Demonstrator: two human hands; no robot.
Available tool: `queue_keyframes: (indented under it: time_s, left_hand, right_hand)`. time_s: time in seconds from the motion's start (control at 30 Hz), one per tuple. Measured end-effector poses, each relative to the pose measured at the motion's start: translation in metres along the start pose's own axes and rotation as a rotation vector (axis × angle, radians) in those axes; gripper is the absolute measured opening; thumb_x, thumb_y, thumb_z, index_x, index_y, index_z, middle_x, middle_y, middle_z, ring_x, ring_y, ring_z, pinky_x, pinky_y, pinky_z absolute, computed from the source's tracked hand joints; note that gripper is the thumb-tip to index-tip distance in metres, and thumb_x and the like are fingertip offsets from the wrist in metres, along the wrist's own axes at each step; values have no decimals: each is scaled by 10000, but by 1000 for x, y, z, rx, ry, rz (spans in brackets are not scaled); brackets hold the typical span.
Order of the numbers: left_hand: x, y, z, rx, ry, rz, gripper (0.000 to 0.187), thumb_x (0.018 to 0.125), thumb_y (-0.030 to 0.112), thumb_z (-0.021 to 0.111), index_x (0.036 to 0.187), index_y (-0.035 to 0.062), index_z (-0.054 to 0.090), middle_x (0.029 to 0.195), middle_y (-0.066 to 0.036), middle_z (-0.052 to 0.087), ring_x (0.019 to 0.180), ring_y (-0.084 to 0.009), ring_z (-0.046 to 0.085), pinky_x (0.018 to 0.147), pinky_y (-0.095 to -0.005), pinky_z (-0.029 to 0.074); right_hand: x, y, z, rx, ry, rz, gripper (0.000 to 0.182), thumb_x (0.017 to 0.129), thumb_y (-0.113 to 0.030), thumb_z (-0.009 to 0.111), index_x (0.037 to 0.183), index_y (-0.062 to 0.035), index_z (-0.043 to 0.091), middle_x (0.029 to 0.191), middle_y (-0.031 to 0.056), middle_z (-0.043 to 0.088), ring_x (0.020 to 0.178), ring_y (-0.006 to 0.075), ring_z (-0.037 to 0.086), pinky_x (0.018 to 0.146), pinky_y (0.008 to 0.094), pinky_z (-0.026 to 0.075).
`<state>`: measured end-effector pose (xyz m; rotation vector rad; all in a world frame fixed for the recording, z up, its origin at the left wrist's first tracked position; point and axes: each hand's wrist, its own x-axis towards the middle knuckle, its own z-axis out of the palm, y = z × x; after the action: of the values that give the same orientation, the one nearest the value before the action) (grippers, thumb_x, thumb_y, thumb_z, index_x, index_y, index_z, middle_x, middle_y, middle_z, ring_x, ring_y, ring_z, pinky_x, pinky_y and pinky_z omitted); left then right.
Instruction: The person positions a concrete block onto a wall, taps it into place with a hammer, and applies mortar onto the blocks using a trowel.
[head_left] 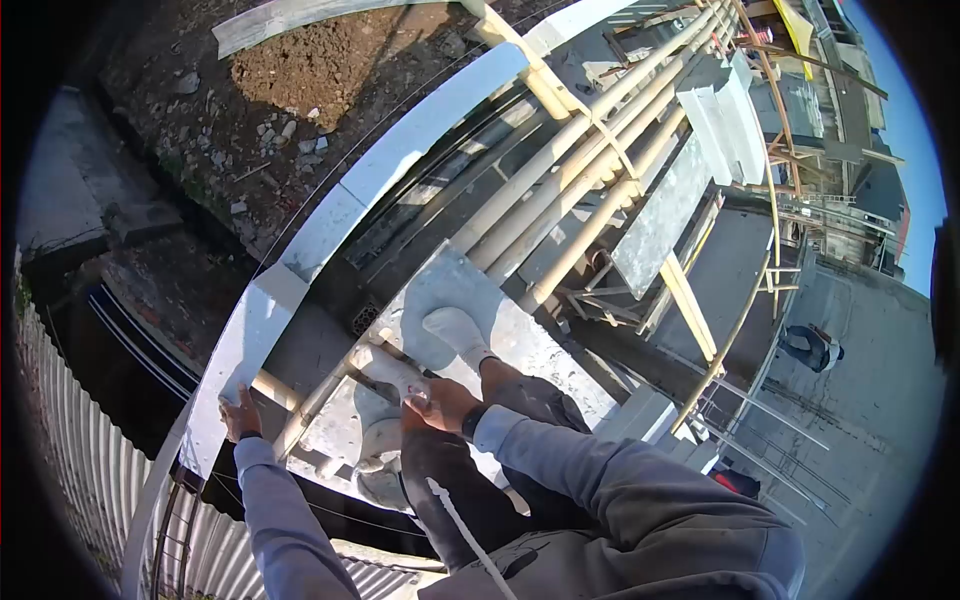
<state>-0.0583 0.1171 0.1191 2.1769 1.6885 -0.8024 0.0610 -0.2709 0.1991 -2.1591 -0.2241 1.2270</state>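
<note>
Over at the left, my left hand (240,414) has its fingers closed on the edge of a long white panel (262,325), which curves up and away through the view. My right hand (447,407), a dark band at its wrist, is in front of my knees. Its fingers are curled together around something small and whitish with a spot of red, too small to name. Under my feet lies a pale, stained board (545,372). My pale boots (457,330) stand on it, beside a bamboo pole (325,400).
Several long bamboo poles (545,200) run away to the upper right, with a grey board (662,220) beside them. A dark gap and corrugated sheeting (75,440) lie below left. Bare soil (300,75) is beyond the panel. Another person (810,348) is on the lower floor at right.
</note>
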Motion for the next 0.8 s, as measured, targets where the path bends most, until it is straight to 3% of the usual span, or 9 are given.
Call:
queue_keyframes:
  time_s: [0.17, 0.2, 0.27, 0.3, 0.37, 0.47, 0.57, 0.63, 0.8]
  left_hand:
    - [-52, 7, 26, -258, -146, 344, 765, 936, 484, 433, 1355, -143, 300, 1414, -315, 317, 1302, -397, 363, 1100, -385, 268]
    - [-56, 12, 42, -78, -259, 443, 593, 936, 356, 470, 1315, -94, 389, 1357, -315, 398, 1250, -423, 418, 1060, -411, 331]
    - [-92, 26, 74, -241, 29, 870, 210, 867, 59, 479, 1064, 29, 543, 1086, -289, 561, 1045, -453, 552, 915, -477, 452]
    - [-112, 39, 63, -14, 64, 1146, 218, 858, 49, 482, 1064, 33, 553, 1050, -262, 586, 1012, -438, 566, 905, -479, 458]
    - [-160, 60, 51, -280, 7, 1083, 209, 847, 38, 485, 1045, 38, 552, 1027, -236, 603, 986, -419, 580, 869, -469, 482]
    - [-160, 57, 52, -59, 27, 1463, 153, 858, 71, 497, 1002, 31, 528, 1008, -207, 608, 867, -379, 594, 716, -468, 487]
    - [-151, 49, 33, -232, -131, 1324, 305, 940, 303, 473, 868, 26, 578, 840, -188, 603, 818, -345, 597, 708, -423, 497]
    - [-140, 46, 3, -399, -551, 663, 377, 918, 385, 522, 886, 16, 594, 757, -124, 599, 704, -247, 603, 614, -365, 500]
    - [-135, 79, -72, -614, -357, 599, 528, 894, 470, 547, 986, -46, 613, 786, -103, 627, 638, -162, 572, 550, -285, 458]
  right_hand:
    - [-42, -23, -110, -197, 70, 272, 523, 871, -428, 510, 1212, -35, 556, 1033, 235, 638, 994, 381, 604, 891, 452, 461]
    - [-53, -8, -122, -227, 180, 282, 471, 873, -428, 512, 1123, -36, 589, 967, 224, 647, 927, 388, 614, 831, 462, 471]
    - [-80, 20, -145, -241, 301, 328, 420, 875, -424, 511, 994, -40, 631, 899, 212, 655, 854, 393, 623, 770, 477, 477]
    - [-100, 28, -157, -232, 307, 363, 410, 876, -420, 508, 954, -41, 641, 896, 210, 654, 848, 391, 621, 768, 483, 474]
    - [-142, 43, -170, -241, 332, 429, 413, 873, -421, 505, 912, -40, 657, 911, 210, 652, 874, 387, 617, 786, 487, 467]
    - [-193, 107, -163, -362, 360, 419, 417, 862, -415, 512, 895, -28, 664, 928, 199, 657, 898, 383, 614, 799, 476, 470]
    - [-249, 119, -158, -282, 453, 571, 425, 861, -419, 500, 877, -28, 665, 918, 190, 661, 884, 369, 621, 793, 467, 475]
    - [-271, 151, -153, -236, 449, 553, 432, 863, -425, 489, 875, -31, 663, 918, 203, 655, 886, 376, 617, 788, 472, 471]
    - [-306, 160, -174, -52, 504, 595, 488, 850, -425, 517, 974, 28, 648, 990, 266, 638, 991, 391, 601, 866, 452, 466]
